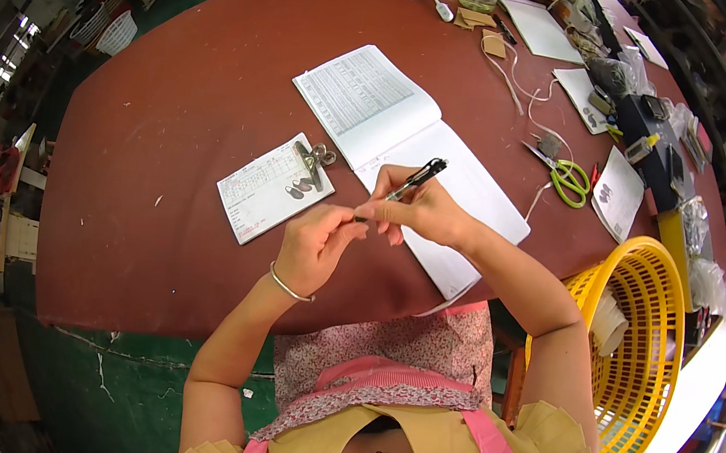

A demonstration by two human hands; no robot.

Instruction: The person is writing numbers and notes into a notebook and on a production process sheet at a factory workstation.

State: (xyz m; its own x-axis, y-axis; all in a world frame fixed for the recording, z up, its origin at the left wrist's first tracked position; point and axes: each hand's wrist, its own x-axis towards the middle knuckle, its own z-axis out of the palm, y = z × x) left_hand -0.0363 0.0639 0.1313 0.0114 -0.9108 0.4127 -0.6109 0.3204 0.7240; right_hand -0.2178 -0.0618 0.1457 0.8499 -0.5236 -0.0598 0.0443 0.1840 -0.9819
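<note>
In the head view, the right hand (416, 208) has its thumb and forefinger clamped on a slim black pen (422, 177), whose rear end slants up beyond the knuckles. The left hand (314, 237) has its fingers curled, the thumb and forefinger close at the pen's lower end; whether they grip it, I cannot tell.

Should the right pinch loosen, the pen could drop onto the open notebook (473, 191) beneath and beyond those fingers. With the fingertips of both hands crowded at its lower end, a slip might ink the skin. The notebook's near corner lies by the table edge, so a forearm pressing toward the body could drag it over.

The dark red tabletop (160, 163) spreads left of and beyond the fingers. Just left of the left fingers lies a clipped printed form (261, 199) under a metal bulldog clip (310, 165). Right of the right fingers are green-handled scissors (571, 184); farther right and nearer the body stands a yellow plastic basket (644, 355). Green floor (145, 381) shows below the table, and a white basket (118, 34) stands far off beyond the left fingers.
</note>
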